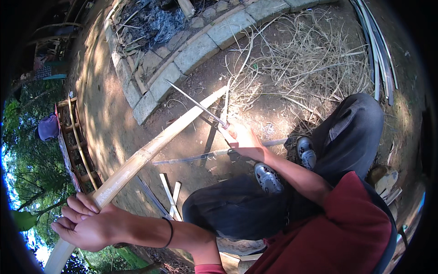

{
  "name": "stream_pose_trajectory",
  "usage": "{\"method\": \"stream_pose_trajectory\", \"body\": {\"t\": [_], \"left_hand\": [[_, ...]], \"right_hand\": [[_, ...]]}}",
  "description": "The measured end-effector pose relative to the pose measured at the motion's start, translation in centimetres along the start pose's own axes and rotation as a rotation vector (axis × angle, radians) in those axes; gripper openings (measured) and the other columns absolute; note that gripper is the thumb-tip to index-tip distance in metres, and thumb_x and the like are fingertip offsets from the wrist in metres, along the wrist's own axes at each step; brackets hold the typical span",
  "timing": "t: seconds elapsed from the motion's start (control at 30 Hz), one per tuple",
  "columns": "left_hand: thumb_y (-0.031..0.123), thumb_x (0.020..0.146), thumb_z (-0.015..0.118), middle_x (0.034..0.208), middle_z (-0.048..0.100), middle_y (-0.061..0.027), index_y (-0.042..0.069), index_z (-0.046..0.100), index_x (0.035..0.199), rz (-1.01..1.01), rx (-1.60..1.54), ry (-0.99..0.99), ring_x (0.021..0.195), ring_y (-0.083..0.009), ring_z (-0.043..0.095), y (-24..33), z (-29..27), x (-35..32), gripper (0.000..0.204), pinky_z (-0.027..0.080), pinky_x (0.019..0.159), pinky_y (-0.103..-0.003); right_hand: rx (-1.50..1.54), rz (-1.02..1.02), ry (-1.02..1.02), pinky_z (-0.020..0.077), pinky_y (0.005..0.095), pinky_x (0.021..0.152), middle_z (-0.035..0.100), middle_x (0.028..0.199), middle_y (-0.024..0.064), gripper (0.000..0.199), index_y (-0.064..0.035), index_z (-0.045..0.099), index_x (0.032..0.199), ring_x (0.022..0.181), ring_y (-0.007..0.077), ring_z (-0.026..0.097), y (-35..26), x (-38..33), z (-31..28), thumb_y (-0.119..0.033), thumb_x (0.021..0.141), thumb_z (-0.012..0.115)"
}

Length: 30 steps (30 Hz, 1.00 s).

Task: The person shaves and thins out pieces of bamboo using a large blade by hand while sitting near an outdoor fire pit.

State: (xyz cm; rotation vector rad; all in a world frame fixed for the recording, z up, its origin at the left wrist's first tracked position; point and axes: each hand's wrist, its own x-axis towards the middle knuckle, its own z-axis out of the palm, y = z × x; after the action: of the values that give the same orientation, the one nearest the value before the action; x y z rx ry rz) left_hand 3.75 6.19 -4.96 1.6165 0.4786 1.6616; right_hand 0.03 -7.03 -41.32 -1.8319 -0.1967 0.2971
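Observation:
A long pale bamboo strip [150, 148] slants from the lower left up to the middle of the view. My left hand [91, 223] is wrapped round its near part, with a piece of the strip sticking out behind the hand. My right hand [247, 141] grips a knife [194, 101] with a long narrow blade and a dark handle. The blade crosses the bamboo close to its far end; whether it cuts in cannot be seen. A thin sliver [226, 107] runs past the far end of the strip, close to my right hand.
A heap of shavings [315, 59] covers the ground ahead. Beyond the strip, a stone border [196, 52] surrounds ash [159, 27]. Long slats [376, 50] lie at the right. Two short crossed pieces [172, 196] rest by my knee. A bamboo bench [75, 132] with a purple cap [48, 127] stands left.

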Motion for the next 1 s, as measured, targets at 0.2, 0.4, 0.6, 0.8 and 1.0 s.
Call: {"method": "stream_pose_trajectory", "body": {"t": [0.2,0.4,0.6,0.8,1.0], "left_hand": [[0.012,0.098,0.042,0.058,0.017,0.0004,0.015,0.018,0.066,-0.026,-0.077,0.022,0.049,-0.0126,0.015,0.1,0.4,0.3,0.04,0.013,0.04,-0.028],[0.01,0.097,0.042,0.059,0.017,0.0003,0.015,0.017,0.066,-0.012,-0.074,0.028,0.05,-0.0128,0.015,0.0,0.4,0.7,0.039,0.014,0.041,-0.028],[0.013,0.099,0.04,0.058,0.017,0.0001,0.015,0.018,0.066,-0.001,-0.043,0.042,0.049,-0.0129,0.015,0.4,0.8,0.1,0.04,0.013,0.041,-0.028],[0.014,0.099,0.04,0.059,0.016,0.0004,0.015,0.019,0.066,0.004,0.0,0.029,0.05,-0.0131,0.015,0.8,1.5,-0.4,0.039,0.013,0.042,-0.029],[0.013,0.098,0.041,0.059,0.017,0.0,0.014,0.019,0.067,0.002,-0.073,0.005,0.051,-0.0136,0.016,1.4,2.5,-0.9,0.039,0.014,0.042,-0.029]], "right_hand": [[-0.155,0.137,-0.01,0.0484,0.0413,0.053,0.062,0.066,0.0187,0.032,-0.0013,0.066,0.089,0.055,0.0316,0.061,6.4,2.9,-0.5,-0.029,0.096,0.052],[-0.012,0.053,0.041,0.0481,0.0461,0.058,0.061,0.071,0.0185,0.03,-0.0034,0.067,0.096,0.06,0.0368,0.06,0.1,2.2,-0.6,-0.03,0.098,0.051],[-0.097,0.297,-0.033,0.0495,0.047,0.06,0.063,0.072,0.0193,0.033,-0.0045,0.067,0.097,0.062,0.0375,0.062,4.3,4.7,-1.1,-0.032,0.098,0.049],[-0.011,0.17,-0.011,0.0501,0.0459,0.062,0.064,0.077,0.0193,0.037,-0.0047,0.066,0.1,0.067,0.0361,0.063,2.8,3.1,0.4,-0.038,0.097,0.051],[-0.155,0.374,-0.125,0.0523,0.0471,0.067,0.066,0.081,0.0214,0.036,-0.0042,0.066,0.095,0.074,0.0349,0.067,8.1,5.6,-1.6,-0.036,0.096,0.049]]}}
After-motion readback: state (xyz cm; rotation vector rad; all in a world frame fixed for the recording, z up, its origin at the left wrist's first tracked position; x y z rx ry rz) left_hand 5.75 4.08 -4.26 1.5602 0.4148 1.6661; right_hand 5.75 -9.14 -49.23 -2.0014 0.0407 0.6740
